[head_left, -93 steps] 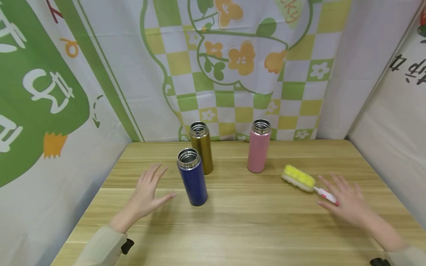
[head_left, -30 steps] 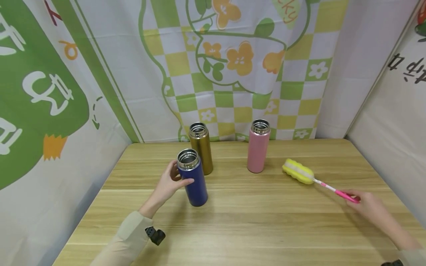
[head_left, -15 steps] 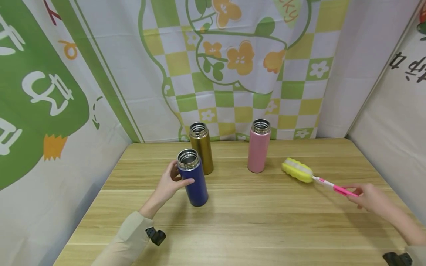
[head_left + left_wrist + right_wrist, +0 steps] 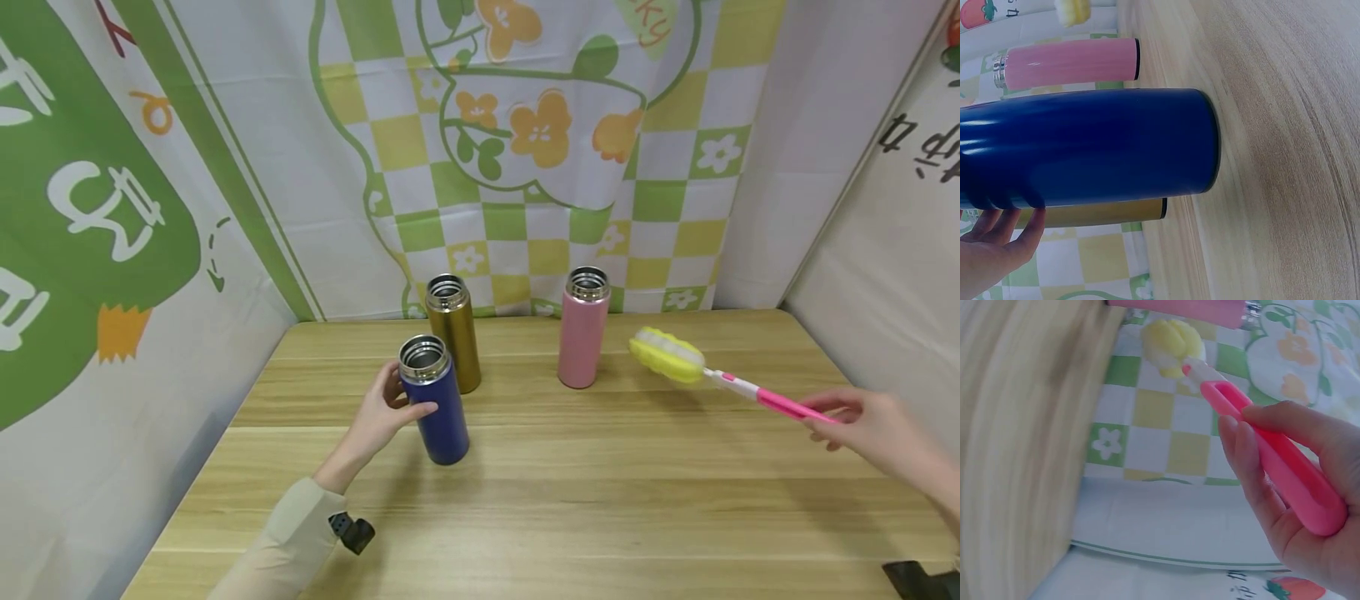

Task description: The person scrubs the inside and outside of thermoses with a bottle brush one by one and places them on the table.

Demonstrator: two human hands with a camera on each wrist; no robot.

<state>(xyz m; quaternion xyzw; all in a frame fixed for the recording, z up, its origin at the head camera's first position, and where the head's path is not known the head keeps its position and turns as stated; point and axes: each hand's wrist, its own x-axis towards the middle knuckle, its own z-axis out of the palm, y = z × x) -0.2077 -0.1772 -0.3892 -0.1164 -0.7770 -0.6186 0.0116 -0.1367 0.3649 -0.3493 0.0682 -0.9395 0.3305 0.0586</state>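
In the head view, the left hand point(image 4: 378, 417) grips the blue flask point(image 4: 435, 398) just left of centre, fingers and thumb curled round its upper body while it stands upright and open-mouthed on the worktop point(image 4: 570, 500). At the right edge the right hand point(image 4: 873, 425) pinches the pink handle of the bottle brush point(image 4: 720, 379), whose yellow sponge head hangs clear of the wood, just right of the pink flask point(image 4: 582, 329); a gold flask point(image 4: 452, 332) stands behind the blue one. The step in hand looks like bringing brush to flask: the sponge head must travel left and tip downward to meet the blue flask's steel mouth, with the left hand steadying it. The left wrist view fills with the blue flask point(image 4: 1091, 150), fingertips point(image 4: 1004, 222) wrapped at its lower left. The right wrist view shows fingers point(image 4: 1260, 481) and thumb closed on the pink loop handle, with the bottle brush point(image 4: 1172, 340) head at the top centre.
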